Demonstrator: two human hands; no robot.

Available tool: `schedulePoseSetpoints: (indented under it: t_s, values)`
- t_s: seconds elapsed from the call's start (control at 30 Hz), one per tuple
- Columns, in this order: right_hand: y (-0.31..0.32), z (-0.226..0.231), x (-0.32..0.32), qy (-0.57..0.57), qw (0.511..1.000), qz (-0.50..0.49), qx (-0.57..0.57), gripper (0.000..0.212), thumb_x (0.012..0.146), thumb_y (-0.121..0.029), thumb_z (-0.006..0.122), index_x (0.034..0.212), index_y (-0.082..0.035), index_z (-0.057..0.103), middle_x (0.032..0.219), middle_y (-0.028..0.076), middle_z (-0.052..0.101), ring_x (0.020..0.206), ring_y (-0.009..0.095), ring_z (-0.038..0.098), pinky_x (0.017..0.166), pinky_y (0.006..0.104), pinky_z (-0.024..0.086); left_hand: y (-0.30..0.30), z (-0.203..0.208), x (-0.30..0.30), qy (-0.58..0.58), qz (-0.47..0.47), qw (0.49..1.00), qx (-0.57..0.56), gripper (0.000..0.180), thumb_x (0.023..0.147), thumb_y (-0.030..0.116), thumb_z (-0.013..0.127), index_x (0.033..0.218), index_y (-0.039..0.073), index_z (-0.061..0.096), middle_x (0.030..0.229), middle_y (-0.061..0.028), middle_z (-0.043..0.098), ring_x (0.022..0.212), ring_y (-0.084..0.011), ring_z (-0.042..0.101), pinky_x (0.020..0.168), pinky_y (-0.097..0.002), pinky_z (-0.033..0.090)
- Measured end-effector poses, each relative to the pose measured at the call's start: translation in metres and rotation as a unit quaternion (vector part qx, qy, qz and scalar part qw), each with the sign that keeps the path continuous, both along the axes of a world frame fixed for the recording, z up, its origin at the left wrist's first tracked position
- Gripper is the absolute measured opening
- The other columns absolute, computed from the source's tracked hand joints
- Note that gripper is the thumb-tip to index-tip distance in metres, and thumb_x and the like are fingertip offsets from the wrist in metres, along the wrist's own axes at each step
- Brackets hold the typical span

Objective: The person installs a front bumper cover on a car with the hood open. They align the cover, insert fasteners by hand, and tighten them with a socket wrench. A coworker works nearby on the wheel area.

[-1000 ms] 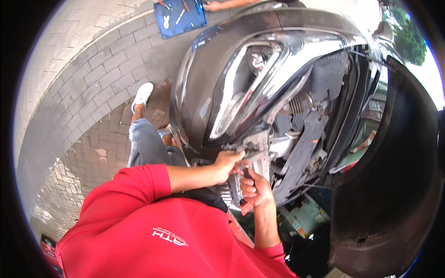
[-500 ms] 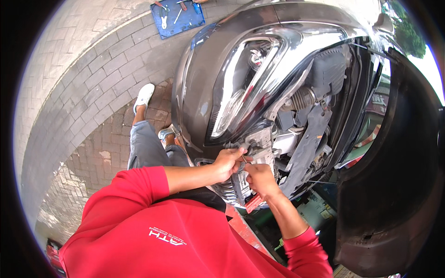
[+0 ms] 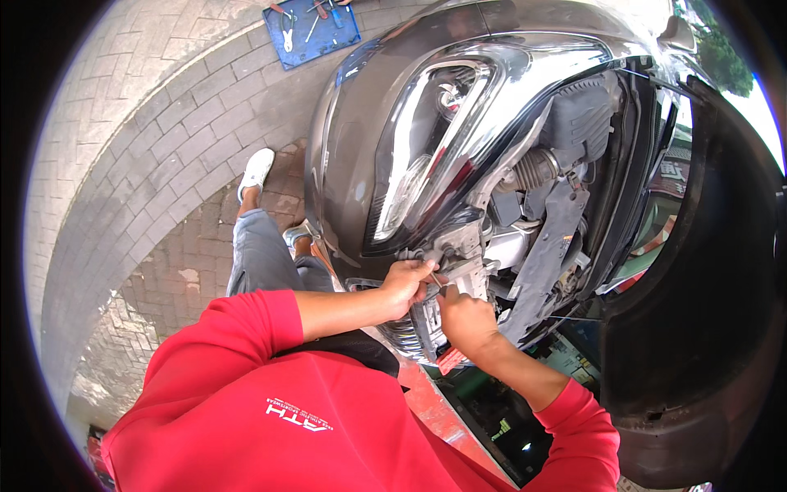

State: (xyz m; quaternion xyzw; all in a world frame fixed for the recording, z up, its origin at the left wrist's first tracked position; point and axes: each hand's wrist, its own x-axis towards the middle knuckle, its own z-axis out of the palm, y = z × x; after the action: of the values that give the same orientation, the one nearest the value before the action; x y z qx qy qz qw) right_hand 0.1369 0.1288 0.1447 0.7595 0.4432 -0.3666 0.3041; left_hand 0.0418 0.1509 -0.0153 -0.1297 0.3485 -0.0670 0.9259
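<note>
My left hand is at the front edge of the car's opened engine bay, thumb and fingers pinched together. What lies between those fingertips is too small to make out. My right hand is a closed fist around a slim tool, its grip hidden in the palm. The tool's thin metal shaft points toward the left fingertips and looks like a screwdriver's. Under both hands is a pale metal bracket area, beside the headlight. A red piece shows just below my right hand; whether it belongs to the tool I cannot tell.
The brown car's bumper curves along my left. Its raised black hood stands at the right. Engine parts and an air hose fill the bay. A blue tray with pliers and other hand tools rests on the paving at the far left.
My right hand has shifted slightly right and nearer to me, its wrist and forearm turned, and more of the metal shaft shows. My left hand has stayed almost in place.
</note>
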Motion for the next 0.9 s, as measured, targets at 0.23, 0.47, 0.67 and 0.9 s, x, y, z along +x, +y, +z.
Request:
schedulePoseSetpoints:
  t_s: [0.23, 0.47, 0.67, 0.9]
  values:
    - [0.001, -0.001, -0.002, 0.105, 0.437, -0.892, 0.036, 0.036, 0.109, -0.035, 0.049, 0.113, -0.002, 0.063, 0.065, -0.004, 0.04, 0.044, 0.005, 0.028, 0.037, 0.0204, 0.021, 0.004, 0.006, 0.002, 0.014, 0.004, 1.0, -0.025, 0.029, 0.102, 0.028, 0.065, 0.103, -0.001, 0.064, 0.095, -0.0189, 0.075, 0.047, -0.0123, 0.052, 0.047, -0.0297, 0.05]
    - [0.001, 0.001, -0.019, -0.078, 0.997, -0.019, -0.017, 0.034, 0.102, -0.032, 0.057, 0.091, 0.0, 0.063, 0.078, 0.021, 0.071, 0.075, 0.039, 0.074, 0.063, 0.0486, 0.059, 0.004, 0.003, 0.001, 0.0, -0.012, 1.0, 0.012, 0.031, 0.103, 0.032, 0.064, 0.098, 0.001, 0.064, 0.091, -0.0142, 0.075, 0.05, -0.0117, 0.055, 0.048, -0.0267, 0.047]
    - [0.011, -0.017, 0.005, -0.003, 0.995, -0.075, -0.062, 0.038, 0.102, -0.031, 0.056, 0.085, 0.002, 0.063, 0.082, 0.027, 0.071, 0.074, 0.042, 0.072, 0.066, 0.0517, 0.057, 0.002, -0.002, 0.004, 0.016, -0.017, 1.0, 0.019, 0.031, 0.102, 0.032, 0.065, 0.099, 0.001, 0.064, 0.09, -0.0136, 0.075, 0.049, -0.0118, 0.053, 0.047, -0.0259, 0.044]
    - [-0.006, -0.009, -0.006, 0.178, 0.362, -0.915, 0.019, 0.03, 0.109, -0.039, 0.047, 0.108, -0.01, 0.058, 0.067, -0.004, 0.041, 0.044, 0.005, 0.029, 0.035, 0.0204, 0.019, 0.013, 0.004, 0.004, 0.021, -0.061, 0.998, 0.006, 0.035, 0.098, 0.035, 0.072, 0.092, 0.0, 0.066, 0.085, -0.0156, 0.074, 0.043, -0.0115, 0.049, 0.043, -0.0281, 0.045]
